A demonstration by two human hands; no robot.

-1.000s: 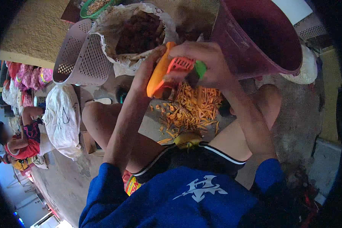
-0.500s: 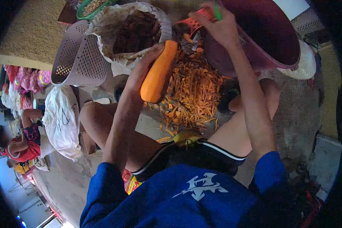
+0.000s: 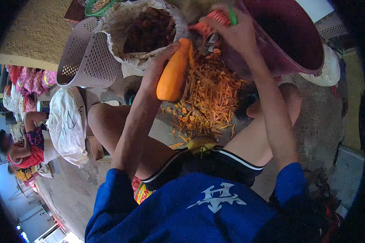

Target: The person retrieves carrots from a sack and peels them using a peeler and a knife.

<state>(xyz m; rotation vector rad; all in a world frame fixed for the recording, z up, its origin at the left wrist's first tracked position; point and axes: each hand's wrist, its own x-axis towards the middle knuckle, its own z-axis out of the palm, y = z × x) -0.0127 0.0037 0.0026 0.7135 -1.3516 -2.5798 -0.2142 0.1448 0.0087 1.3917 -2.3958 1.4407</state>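
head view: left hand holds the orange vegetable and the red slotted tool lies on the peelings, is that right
Not quite: in the head view, the red slotted tool is in the right hand, not on the peelings. The left hand does hold the orange vegetable.

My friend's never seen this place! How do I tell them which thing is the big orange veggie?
Find the big maroon tub at the upper right, then the heap of orange peelings to its lower left. Just left of that heap, the left hand holds the orange vegetable. It's one thick, smooth piece, while the peelings beside it are small, loose scraps.
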